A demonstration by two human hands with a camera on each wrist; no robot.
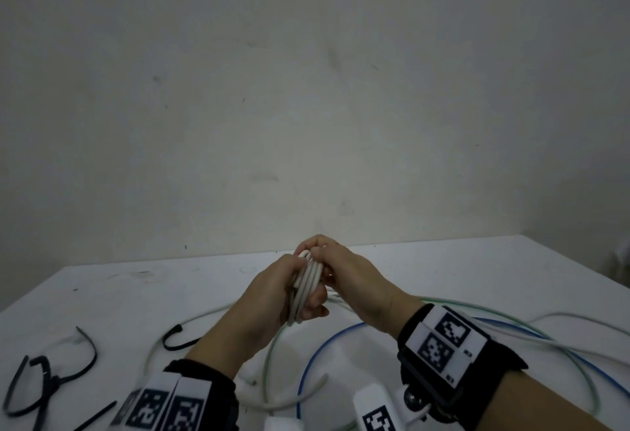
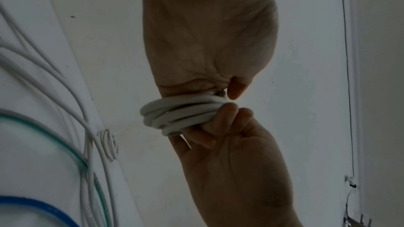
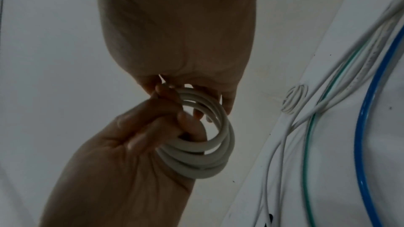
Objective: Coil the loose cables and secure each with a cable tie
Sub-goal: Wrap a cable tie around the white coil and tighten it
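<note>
1. Right now, from the head view, I see the white desk (image 1: 443, 270) with its far edge running along a pale wall (image 1: 306, 89) and its far right corner visible at the right; both hands work above the middle of the desk, nearer that far edge than the close one.
2. Open room: the far strip of desk between the hands and the wall is bare, and so is the left middle area. The near half is crowded.
3. Loose on the desk lie a blue cable (image 1: 318, 350), a green cable (image 1: 579, 362) and white cables (image 1: 562, 342), looping under and to the right of my wrists. Black cable ties (image 1: 47, 377) sit at the near left, with another black tie (image 1: 177, 340) just beside the left forearm.
4. Left grip: my left hand (image 1: 272, 297) is closed round the white cable coil (image 1: 306, 285), fingers curled through and about its loops, holding it raised off the desk. The right wrist view shows those fingers threaded through the coil (image 3: 210, 146).
5. Right grip: my right hand (image 1: 354, 280) pinches the top of the same coil, its fingertips (image 2: 237, 85) narrowed tight against the strands (image 2: 181, 115).
6. The coil shows several stacked turns, held between both hands, touching nothing on the desk.
7. A small wound white bundle (image 3: 294, 98) lies on the desk among the loose cables.
</note>
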